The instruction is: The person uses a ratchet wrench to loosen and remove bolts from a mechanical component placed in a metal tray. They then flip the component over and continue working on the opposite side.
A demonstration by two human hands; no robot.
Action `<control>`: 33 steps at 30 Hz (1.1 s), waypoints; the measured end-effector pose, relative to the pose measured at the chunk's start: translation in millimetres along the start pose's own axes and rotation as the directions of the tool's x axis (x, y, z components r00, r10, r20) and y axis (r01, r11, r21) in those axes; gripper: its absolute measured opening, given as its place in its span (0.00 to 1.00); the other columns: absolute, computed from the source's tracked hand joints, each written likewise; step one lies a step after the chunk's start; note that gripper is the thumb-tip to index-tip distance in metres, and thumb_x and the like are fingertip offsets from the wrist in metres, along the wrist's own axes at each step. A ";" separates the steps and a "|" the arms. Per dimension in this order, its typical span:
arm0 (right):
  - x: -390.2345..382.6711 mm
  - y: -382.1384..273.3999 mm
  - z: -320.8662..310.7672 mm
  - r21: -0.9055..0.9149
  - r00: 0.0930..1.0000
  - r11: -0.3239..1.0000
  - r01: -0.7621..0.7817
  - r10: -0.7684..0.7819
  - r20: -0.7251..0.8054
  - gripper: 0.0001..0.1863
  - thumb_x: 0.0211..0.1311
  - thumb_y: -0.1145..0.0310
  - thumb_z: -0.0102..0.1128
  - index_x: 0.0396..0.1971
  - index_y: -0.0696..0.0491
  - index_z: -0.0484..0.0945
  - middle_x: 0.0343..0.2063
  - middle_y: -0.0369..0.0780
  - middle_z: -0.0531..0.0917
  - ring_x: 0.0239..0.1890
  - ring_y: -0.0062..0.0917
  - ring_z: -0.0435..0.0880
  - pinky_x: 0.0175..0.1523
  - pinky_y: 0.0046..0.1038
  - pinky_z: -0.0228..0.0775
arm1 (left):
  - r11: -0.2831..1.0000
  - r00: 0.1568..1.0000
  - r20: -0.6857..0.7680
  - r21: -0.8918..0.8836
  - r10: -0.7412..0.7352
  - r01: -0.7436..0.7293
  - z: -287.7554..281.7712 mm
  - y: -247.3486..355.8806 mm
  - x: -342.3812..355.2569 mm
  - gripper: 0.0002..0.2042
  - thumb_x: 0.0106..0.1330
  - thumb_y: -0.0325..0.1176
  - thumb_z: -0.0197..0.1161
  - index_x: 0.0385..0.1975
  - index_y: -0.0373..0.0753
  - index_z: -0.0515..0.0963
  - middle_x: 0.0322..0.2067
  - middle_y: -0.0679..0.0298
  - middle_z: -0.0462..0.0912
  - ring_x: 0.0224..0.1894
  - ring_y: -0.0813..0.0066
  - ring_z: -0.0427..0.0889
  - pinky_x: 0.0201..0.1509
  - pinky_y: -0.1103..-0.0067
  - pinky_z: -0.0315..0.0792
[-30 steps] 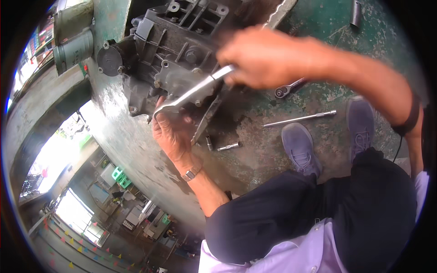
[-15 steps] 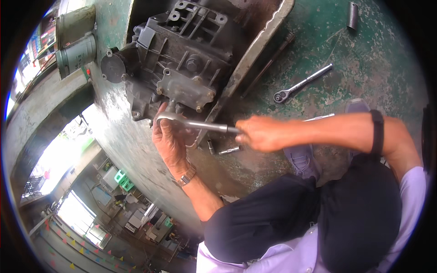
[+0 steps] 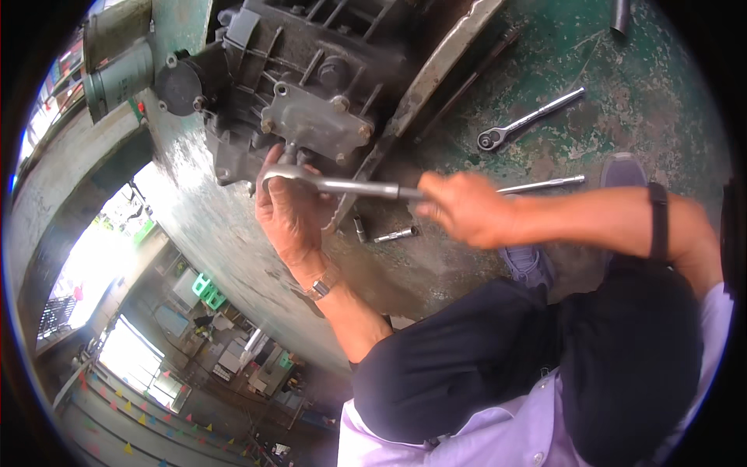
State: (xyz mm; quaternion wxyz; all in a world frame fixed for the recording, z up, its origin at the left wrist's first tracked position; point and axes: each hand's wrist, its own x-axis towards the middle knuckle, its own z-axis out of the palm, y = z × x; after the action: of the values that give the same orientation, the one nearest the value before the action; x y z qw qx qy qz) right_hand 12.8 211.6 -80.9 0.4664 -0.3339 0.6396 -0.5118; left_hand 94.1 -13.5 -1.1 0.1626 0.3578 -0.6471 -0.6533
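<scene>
My right hand is closed round the handle end of a long ratchet wrench, somewhat blurred. At the wrench's head, my left hand is wrapped about it from the near side, thumb on top. From that head a short shaft points at the lower edge of a grey cover plate, where a bolt would be hidden behind tool and fingers. The plate is fixed with several bolts to a dark, ribbed gearbox-like casting. A round dark cylinder juts from the casting's left side.
On the worn green floor lie a second ratchet wrench, a chrome bar, two small sockets and a grey tube. A pale metal edge borders the casting, with a thin rod beside it. Buckets stand far left.
My view has shifted, so the casting and floor tools sit higher in the picture. My right hand has moved slightly right and away from me with the handle; my left stays at the wrench's head.
</scene>
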 end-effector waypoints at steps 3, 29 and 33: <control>2.9 -8.7 -3.9 0.026 0.967 0.995 -0.100 0.091 0.237 0.15 0.66 0.58 0.56 0.34 0.57 0.74 0.27 0.54 0.81 0.33 0.49 0.82 0.39 0.47 0.72 | 0.997 0.996 -0.082 0.066 -0.044 0.049 2.1 5.1 0.4 0.27 0.66 0.44 0.64 0.59 0.33 0.70 0.36 0.58 0.83 0.29 0.73 0.80 0.26 0.78 0.75; 128.3 -90.5 -157.7 -0.536 0.833 0.639 0.551 -0.458 0.311 0.09 0.55 0.67 0.63 0.32 0.57 0.82 0.24 0.46 0.83 0.28 0.34 0.84 0.34 0.35 0.74 | 0.998 1.000 0.018 -0.068 -0.002 0.003 2.0 -4.4 -4.0 0.30 0.68 0.51 0.59 0.58 0.31 0.69 0.36 0.51 0.81 0.28 0.68 0.79 0.29 0.77 0.73; 97.9 -63.9 -145.2 -0.661 0.937 0.666 0.345 -0.281 0.206 0.12 0.55 0.62 0.64 0.29 0.55 0.85 0.26 0.47 0.85 0.30 0.38 0.84 0.36 0.37 0.74 | 1.000 1.000 -0.013 0.021 -0.018 0.018 -1.7 -4.4 -7.5 0.29 0.66 0.51 0.61 0.56 0.31 0.71 0.32 0.52 0.81 0.26 0.67 0.80 0.26 0.76 0.75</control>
State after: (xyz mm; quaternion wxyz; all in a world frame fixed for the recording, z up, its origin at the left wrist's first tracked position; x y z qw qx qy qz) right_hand -160.1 156.8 -38.2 0.2409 -0.6092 0.6955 -0.2951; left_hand 101.5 -9.2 -3.3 0.1570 0.3695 -0.6497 -0.6456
